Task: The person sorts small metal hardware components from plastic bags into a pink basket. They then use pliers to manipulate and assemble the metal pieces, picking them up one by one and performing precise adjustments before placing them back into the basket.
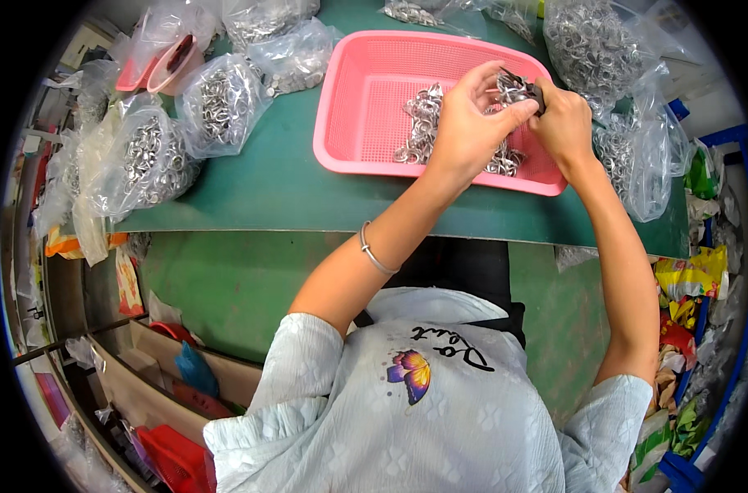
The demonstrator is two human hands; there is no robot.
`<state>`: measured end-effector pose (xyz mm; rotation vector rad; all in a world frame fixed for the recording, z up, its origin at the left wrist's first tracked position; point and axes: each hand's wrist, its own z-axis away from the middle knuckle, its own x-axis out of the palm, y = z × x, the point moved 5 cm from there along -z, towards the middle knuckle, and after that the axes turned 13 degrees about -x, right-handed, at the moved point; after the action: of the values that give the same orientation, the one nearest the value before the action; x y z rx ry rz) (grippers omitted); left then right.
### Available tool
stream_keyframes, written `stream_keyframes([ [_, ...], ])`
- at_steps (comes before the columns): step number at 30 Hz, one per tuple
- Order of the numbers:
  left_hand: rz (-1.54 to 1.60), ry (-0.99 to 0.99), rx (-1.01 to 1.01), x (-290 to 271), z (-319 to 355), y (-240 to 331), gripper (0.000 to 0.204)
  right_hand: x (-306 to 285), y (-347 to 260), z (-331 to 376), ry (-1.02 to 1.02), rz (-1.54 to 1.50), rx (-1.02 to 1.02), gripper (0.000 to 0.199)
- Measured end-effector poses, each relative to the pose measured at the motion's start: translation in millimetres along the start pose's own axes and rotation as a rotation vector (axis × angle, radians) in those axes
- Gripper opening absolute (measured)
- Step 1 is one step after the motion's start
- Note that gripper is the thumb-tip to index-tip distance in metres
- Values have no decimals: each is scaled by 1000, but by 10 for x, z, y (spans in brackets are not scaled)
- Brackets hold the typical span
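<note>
Both hands are raised together over the pink basket (353, 107): a small metal ring part (515, 85) is pinched between the left hand (471, 123) and right hand (564, 122), fingers closed narrowly around it. Directly beneath lies the loose ring pile (423, 123), nearer the left hand.

I'm sitting at a bench in a small assembly or packing workshop. My green work table (250, 189) carries a pink mesh basket (365, 99) of small metal rings, and clear plastic bags (218, 103) stuffed with the same rings crowd the upper left and upper right. Cardboard boxes (144, 386) and wrapper scraps (686, 312) fill the frame's lower left and right edges.
</note>
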<state>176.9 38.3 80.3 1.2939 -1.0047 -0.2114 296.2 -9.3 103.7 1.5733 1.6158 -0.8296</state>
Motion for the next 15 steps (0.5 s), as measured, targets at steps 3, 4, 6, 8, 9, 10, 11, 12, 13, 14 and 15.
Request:
stream_keyframes([
  [3, 2, -5, 12, 30, 28, 89, 35, -140, -76, -76, 134, 65, -130, 14],
  [4, 12, 6, 44, 38, 37, 121, 35, -182, -87, -101, 160, 93, -132, 13],
  [6, 34, 31, 104, 56, 77, 174, 36, -261, -116, -142, 206, 149, -133, 11],
  [8, 0, 67, 126, 86, 71, 215, 37, -288, -120, -165, 215, 173, -104, 14],
  [9, -35, 73, 134, 85, 53, 226, 37, -293, -144, -173, 206, 168, -64, 14],
  [10, -70, 79, 142, 81, 40, 233, 37, -293, -149, -172, 197, 162, -24, 15],
  [11, -65, 71, 137, 74, 34, 231, 36, -270, -134, -164, 170, 128, 1, 15],
  [12, -59, 61, 134, 72, 24, 231, 35, -249, -108, -157, 143, 98, 27, 15],
  [13, -54, 50, 130, 68, 17, 232, 34, -230, -82, -150, 117, 67, 53, 16],
  [14, -64, 20, 118, 71, 9, 228, 35, -226, -69, -145, 107, 57, 53, 16],
  [15, -75, -8, 105, 67, 10, 217, 36, -217, -57, -131, 97, 46, 52, 16],
])
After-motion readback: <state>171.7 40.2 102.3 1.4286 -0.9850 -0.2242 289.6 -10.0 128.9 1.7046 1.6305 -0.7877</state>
